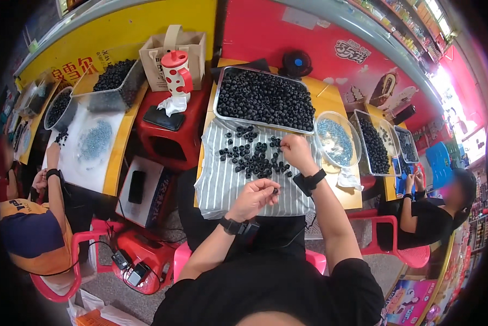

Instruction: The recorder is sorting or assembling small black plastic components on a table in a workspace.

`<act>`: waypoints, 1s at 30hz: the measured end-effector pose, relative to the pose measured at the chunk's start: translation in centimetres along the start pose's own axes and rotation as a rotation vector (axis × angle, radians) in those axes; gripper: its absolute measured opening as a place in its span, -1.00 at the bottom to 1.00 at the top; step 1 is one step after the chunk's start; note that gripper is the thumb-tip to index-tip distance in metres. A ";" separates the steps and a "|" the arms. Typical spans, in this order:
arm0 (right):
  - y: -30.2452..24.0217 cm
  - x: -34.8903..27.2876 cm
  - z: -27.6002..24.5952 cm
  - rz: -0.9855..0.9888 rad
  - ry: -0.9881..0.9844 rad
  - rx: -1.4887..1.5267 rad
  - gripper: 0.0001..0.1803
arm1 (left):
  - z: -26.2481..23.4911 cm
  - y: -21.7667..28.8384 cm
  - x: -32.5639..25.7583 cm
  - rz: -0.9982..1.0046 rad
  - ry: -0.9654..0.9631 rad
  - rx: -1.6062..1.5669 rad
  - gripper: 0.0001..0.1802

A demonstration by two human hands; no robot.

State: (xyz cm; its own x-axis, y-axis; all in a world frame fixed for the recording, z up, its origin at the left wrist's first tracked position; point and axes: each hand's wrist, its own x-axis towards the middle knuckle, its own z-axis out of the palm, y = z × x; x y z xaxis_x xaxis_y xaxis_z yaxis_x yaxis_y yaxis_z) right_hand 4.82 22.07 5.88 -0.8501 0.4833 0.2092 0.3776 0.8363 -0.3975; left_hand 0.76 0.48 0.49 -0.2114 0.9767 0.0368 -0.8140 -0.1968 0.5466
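Observation:
My left hand (254,198) is closed in a pinch on a small black round part (275,191), low over the near edge of a grey-and-white striped cloth (214,187). Ahead of it and to the right, my right hand (298,153) reaches down to the cloth with thumb and fingertips together. What those fingertips hold, if anything, is hidden. Beside them lies a loose scatter of similar black parts (257,163). Beyond the cloth stands a clear tub (216,103) heaped with more black parts (265,98).
A round clear container (358,157) of small light-blue pieces sits right of the cloth, with crumpled tissue (350,179) nearby. Left, a red stool (192,117) bears a phone (164,118) and a spotted cup (177,73). Co-workers sit at both sides, near more black-part tubs (371,144).

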 end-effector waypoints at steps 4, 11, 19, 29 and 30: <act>-1.3 -0.3 0.5 -0.092 -0.038 -0.202 -0.91 | 0.0 0.0 -0.1 0.000 0.003 -0.011 -0.81; 0.0 -0.7 0.6 -0.107 0.019 -0.079 -0.91 | -0.1 -0.1 0.2 0.031 0.004 0.004 -0.81; -1.3 -7.9 -5.9 0.061 -0.057 0.169 -0.91 | -0.4 -0.4 0.2 0.051 0.044 0.003 -0.79; -0.1 -11.8 -2.7 0.278 0.045 0.325 -0.86 | -0.3 -0.2 0.1 0.046 0.064 0.032 -0.78; 0.3 -11.3 -2.6 0.222 0.087 0.278 -0.85 | -0.2 -0.2 0.2 0.046 0.072 0.030 -0.78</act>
State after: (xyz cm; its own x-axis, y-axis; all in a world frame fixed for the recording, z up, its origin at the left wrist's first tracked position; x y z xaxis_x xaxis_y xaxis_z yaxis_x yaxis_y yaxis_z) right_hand 15.51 17.57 5.70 -0.7196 0.6756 0.1606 0.4252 0.6115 -0.6672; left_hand 0.79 0.69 0.23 -0.2873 0.9578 0.0023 -0.7862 -0.2372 0.5707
